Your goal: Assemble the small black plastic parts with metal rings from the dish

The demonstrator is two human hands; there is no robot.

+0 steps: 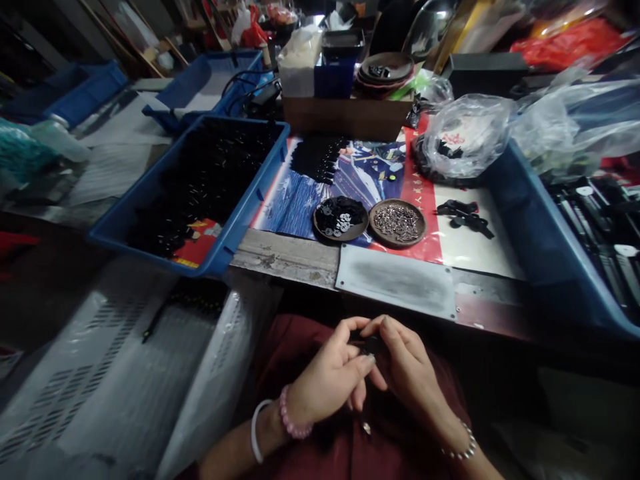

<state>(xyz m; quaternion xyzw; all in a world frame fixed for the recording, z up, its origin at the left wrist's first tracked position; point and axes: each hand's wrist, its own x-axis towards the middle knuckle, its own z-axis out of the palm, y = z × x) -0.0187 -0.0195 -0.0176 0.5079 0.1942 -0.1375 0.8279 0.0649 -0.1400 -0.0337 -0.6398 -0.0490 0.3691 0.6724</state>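
Observation:
Over my lap, my left hand (345, 367) and my right hand (405, 360) meet with bent fingers around a small black part (371, 345). My left thumb and fingers pinch it, and my right fingertips close on its far side. Most of the part is hidden, so its kind cannot be made out. Beyond my hands, on the bench, stand a round dish of black and silvery discs (341, 219) and a round dish of small metal pins (397, 223). Black pieces with metal tips (320, 159) lie in a row behind them.
A blue bin (233, 250) heaped with black parts stands at the left, another blue bin (540, 247) at the right. A pale metal plate (395, 280) lies along the bench edge. Several loose black pieces (465, 217) and a clear plastic bag (470, 133) sit further right.

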